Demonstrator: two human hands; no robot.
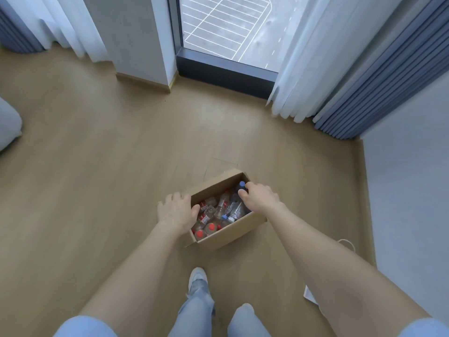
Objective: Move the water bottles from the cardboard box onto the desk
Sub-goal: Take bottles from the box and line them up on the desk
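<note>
An open cardboard box [230, 233] stands on the wooden floor in front of my feet. Several clear water bottles lie inside it, some with red caps [211, 227] and some with blue caps. My right hand [261, 198] reaches into the box's far right corner, and its fingers curl round the top of a blue-capped bottle [242, 184]. At the box's left edge my left hand [176, 210] has its fingers spread, the thumb touching the rim. No desk is in view.
A floor-length window [226, 27] with a dark sill lies ahead, white and blue curtains [364, 69] to its right. A wall runs along the right side. A white paper [309, 294] lies on the floor near my right arm. A pale cushion edge shows far left.
</note>
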